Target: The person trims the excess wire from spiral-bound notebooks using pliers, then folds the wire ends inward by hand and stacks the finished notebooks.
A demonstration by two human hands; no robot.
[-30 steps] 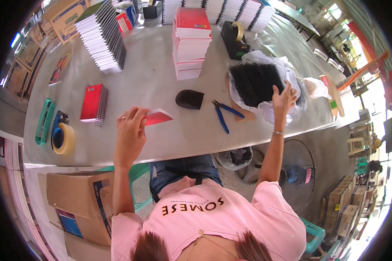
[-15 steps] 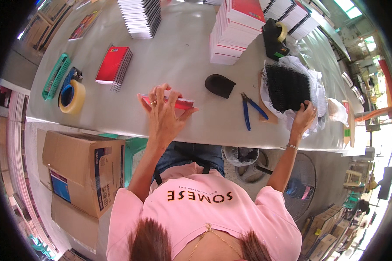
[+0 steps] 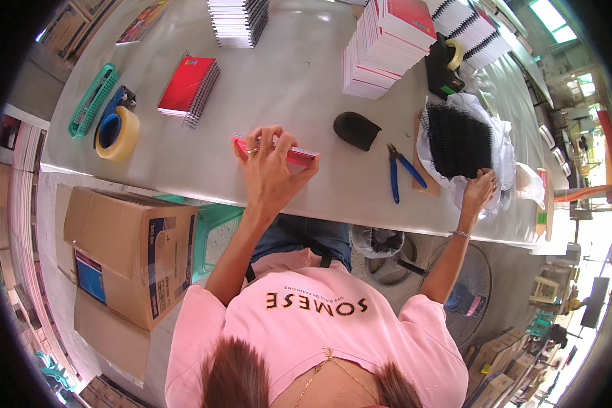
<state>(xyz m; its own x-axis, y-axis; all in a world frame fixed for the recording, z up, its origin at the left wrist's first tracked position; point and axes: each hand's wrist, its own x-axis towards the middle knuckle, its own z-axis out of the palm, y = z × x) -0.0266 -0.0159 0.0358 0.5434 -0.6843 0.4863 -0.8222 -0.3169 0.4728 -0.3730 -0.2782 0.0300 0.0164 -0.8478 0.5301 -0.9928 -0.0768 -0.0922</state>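
My left hand (image 3: pixel 270 170) grips a small red-covered notebook (image 3: pixel 304 157), thumb on its right end and fingers over the top; it stands on its edge on the table, partly hidden by the hand. Over to the right, my right hand (image 3: pixel 479 192) pinches at the near corner of a heap of black spiral binding coils (image 3: pixel 459 141), which lies on crumpled white wrapping (image 3: pixel 502 156). Blue-handled cutting pliers (image 3: pixel 405 174) and a black rounded pad-like piece (image 3: pixel 357 130) rest between my two hands.
Red spiral notebooks (image 3: pixel 188 86) lie left of centre. Tall stacks of notebooks (image 3: pixel 381 58) stand at the back, beside a black tape dispenser (image 3: pixel 446 66). A tape gun (image 3: pixel 117 130) and a green basket (image 3: pixel 92 102) are at far left. An open carton (image 3: pixel 122 248) stands below the table.
My left hand and the notebook have shifted slightly to the right with the view, and the fingers sit closer around it. My right hand stays at the coils.
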